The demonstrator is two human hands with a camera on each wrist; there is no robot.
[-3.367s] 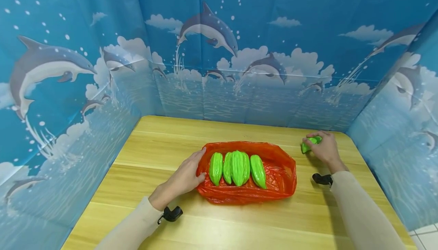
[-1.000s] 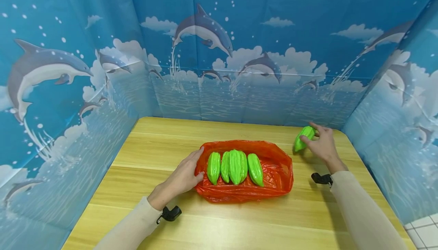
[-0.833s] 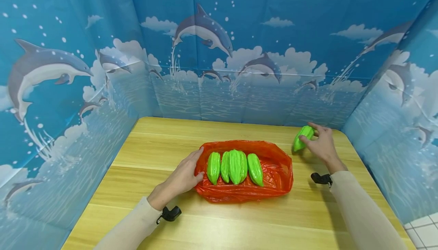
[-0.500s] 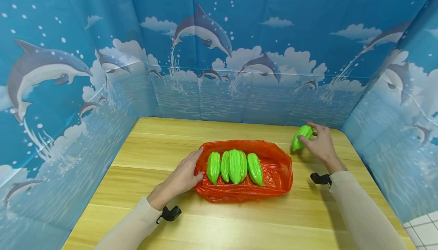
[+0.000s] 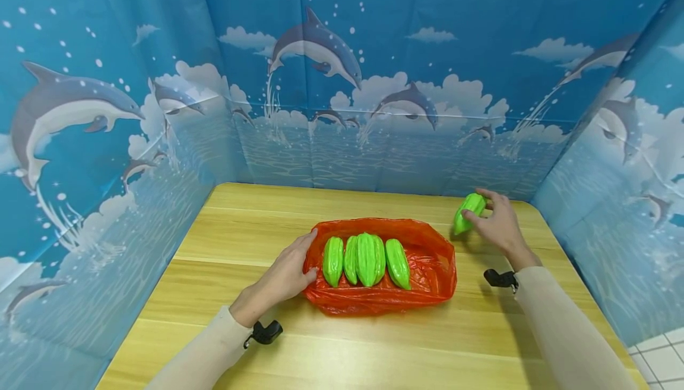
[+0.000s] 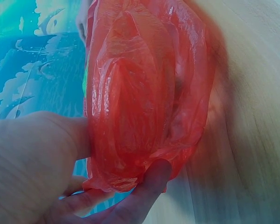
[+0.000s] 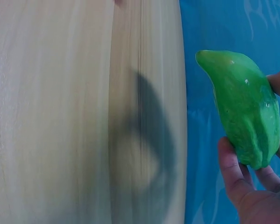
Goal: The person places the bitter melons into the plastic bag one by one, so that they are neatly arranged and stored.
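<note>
My right hand [image 5: 499, 222] grips a bright green, ridged star fruit [image 5: 470, 213] at the far right of the table, with the thumb on one side and the fingers on the other. In the right wrist view the star fruit [image 7: 245, 102] shows its pointed tip, held clear of the wood. A red plastic bag [image 5: 385, 307] stands open at the table's middle. Inside it, several like star fruit [image 5: 366, 259] lie side by side, towards the left. My left hand [image 5: 285, 268] holds the bag's left end, fingers and thumb at its side; the left wrist view shows the plastic [image 6: 135, 102] between them.
The wooden table [image 5: 342, 348] ends at the back against a blue dolphin-print curtain [image 5: 342, 158], which also covers both sides. Bare red plastic shows at the right end inside the bag. A black wrist camera [image 5: 499, 278] sits at each wrist.
Since the first frame, my right hand has raised the star fruit and turned it more upright, and shifted it slightly left. The left hand and the bag keep their places.
</note>
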